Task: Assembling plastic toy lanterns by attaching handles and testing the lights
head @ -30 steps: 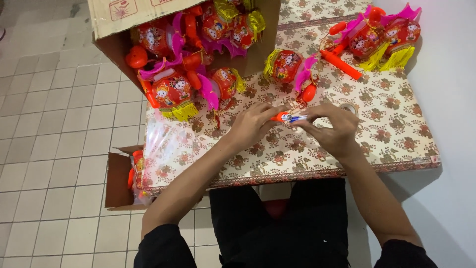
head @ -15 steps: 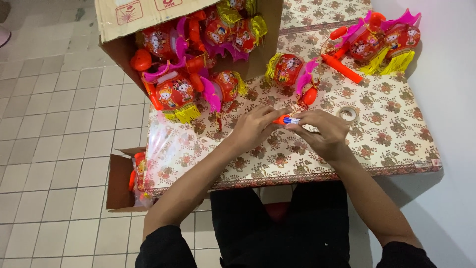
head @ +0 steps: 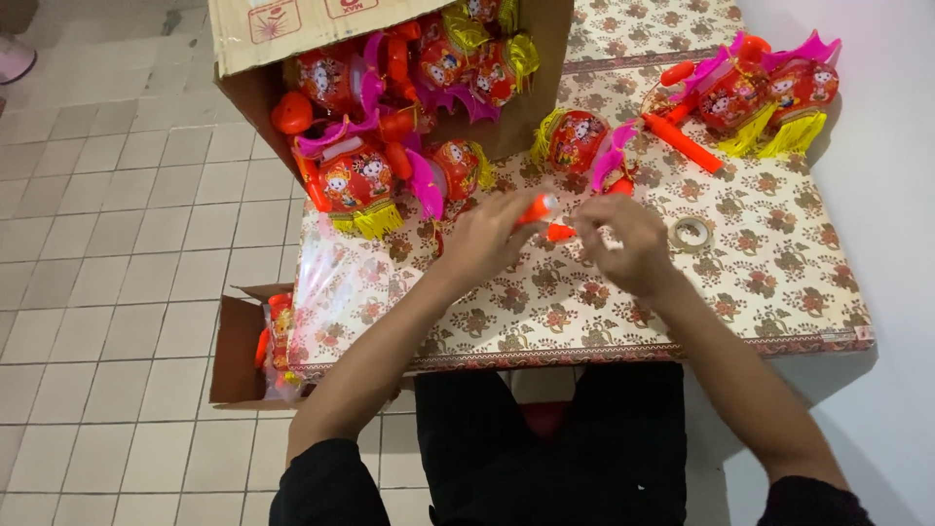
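Two bare hands meet over the middle of the flowered table (head: 779, 282), both forearms reaching in from the near edge and angling toward each other. The left hand (head: 484, 239) is curled, knuckles up, its fingers closed around an orange stick (head: 535, 211) whose pale tip pokes out toward the right. The right hand (head: 623, 244) is bent at the wrist, fingers bunched and pinching a small orange piece (head: 559, 232) just below that tip — the two parts sit close together, though I cannot tell whether they touch.

Just beyond the hands lies a red lantern (head: 577, 141) with yellow fringe and a pink fin. To the right of the right hand, a roll of tape (head: 692, 232) rests flat on the tabletop. At the far left corner a tipped cardboard box (head: 282, 29) spills more lanterns onto the table, and another pair of lanterns (head: 765, 93) lies near the wall — a long orange stick beside them. Down on the tiled floor stands a smaller box (head: 229, 351).
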